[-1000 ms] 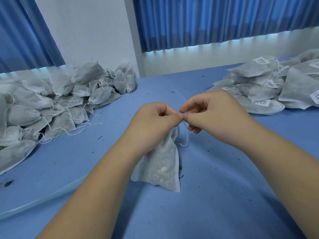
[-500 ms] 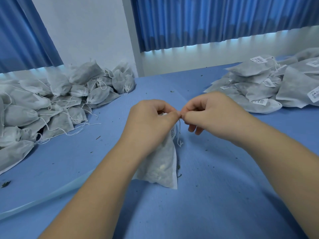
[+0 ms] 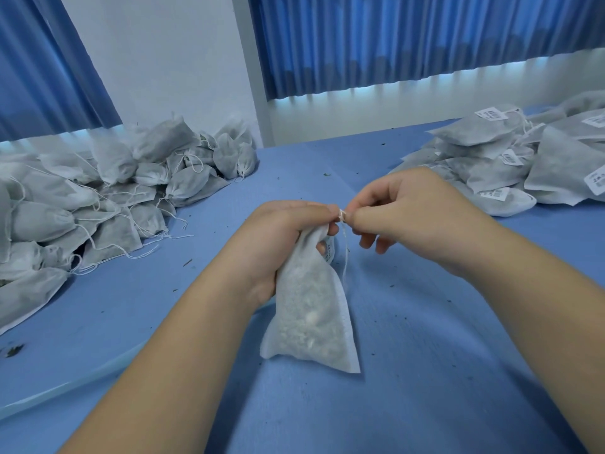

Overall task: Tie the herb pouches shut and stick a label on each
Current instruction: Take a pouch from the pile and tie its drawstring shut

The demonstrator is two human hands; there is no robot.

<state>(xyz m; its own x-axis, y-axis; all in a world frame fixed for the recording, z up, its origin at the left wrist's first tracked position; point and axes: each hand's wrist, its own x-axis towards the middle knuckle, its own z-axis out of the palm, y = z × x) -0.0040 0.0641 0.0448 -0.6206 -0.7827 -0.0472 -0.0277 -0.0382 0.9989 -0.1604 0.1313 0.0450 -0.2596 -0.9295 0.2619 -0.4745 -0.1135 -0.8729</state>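
A white mesh herb pouch [image 3: 311, 319] filled with pale herb bits hangs above the blue table, its bottom touching the cloth. My left hand [image 3: 278, 244] grips the gathered neck of the pouch. My right hand [image 3: 406, 214] pinches the white drawstring [image 3: 343, 250] right at the neck, between thumb and forefinger; the loose string ends dangle below. A small white label [image 3: 330, 250] shows on the pouch's far side, partly hidden by my left fingers.
A heap of unlabelled pouches [image 3: 98, 198] with loose strings lies at the left. A pile of labelled pouches [image 3: 510, 158] sits at the right. The blue table cover [image 3: 425, 371] carries scattered herb crumbs. Blue curtains hang behind.
The pouch has turned so more of its body faces me. My right hand has kept its pinch on the string at the neck; both hands sit slightly higher and closer.
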